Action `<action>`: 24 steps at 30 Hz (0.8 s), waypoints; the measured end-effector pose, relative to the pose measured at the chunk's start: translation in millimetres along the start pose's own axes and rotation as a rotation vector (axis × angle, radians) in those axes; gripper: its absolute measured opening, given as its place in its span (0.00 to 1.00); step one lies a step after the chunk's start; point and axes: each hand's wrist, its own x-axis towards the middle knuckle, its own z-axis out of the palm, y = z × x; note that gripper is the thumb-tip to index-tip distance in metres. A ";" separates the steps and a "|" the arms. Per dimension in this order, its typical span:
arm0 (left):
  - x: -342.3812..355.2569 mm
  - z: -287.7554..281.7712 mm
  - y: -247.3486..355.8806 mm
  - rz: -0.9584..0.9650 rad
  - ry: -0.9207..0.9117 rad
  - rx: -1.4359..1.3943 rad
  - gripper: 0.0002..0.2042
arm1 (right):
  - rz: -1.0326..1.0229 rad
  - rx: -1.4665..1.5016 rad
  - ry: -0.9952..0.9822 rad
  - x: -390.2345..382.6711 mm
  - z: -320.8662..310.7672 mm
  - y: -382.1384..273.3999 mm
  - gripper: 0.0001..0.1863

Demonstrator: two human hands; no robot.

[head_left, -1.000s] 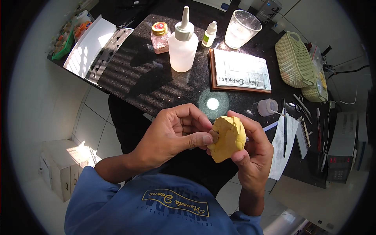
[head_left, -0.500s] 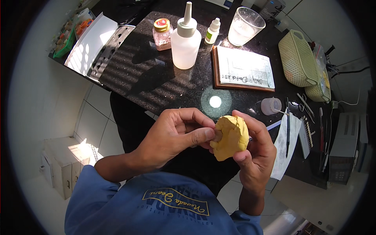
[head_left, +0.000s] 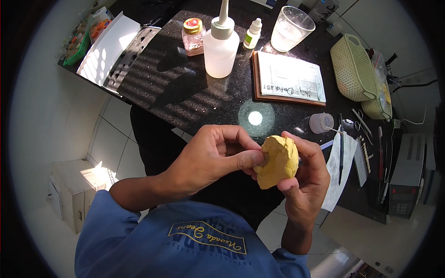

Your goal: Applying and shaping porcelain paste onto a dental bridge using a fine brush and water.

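A yellow lump of a clay-like block (head_left: 278,161) is held in front of my chest, below the near edge of the black granite table (head_left: 185,92). My right hand (head_left: 307,180) cups it from the right and underneath, fingers wrapped around it. My left hand (head_left: 214,155) comes in from the left with its thumb tip pressed against the lump's left side. Whether something small sits between the left fingers is hidden.
On the table stand a white squeeze bottle (head_left: 221,44), a small jar with a red-and-yellow lid (head_left: 193,35), a dropper bottle (head_left: 252,34), a plastic cup (head_left: 289,28), a wooden-framed plaque (head_left: 289,78), two woven baskets (head_left: 354,69), a small capped vial (head_left: 321,123) and several hand tools (head_left: 361,139).
The yellow lump has been turned slightly in my hands and sits a little lower; my left thumb stays against it. The view has shifted slightly.
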 end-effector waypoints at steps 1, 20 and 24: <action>2.1 0.5 1.2 -0.015 -0.017 0.027 0.06 | 0.002 -0.002 0.000 -1.3 0.4 1.2 0.35; 15.3 8.7 19.9 -0.125 -0.118 0.138 0.10 | 0.050 0.046 0.307 -12.9 5.4 2.4 0.43; 15.6 14.4 23.4 -0.170 -0.104 0.117 0.11 | 0.041 0.059 0.314 -13.5 2.0 1.7 0.43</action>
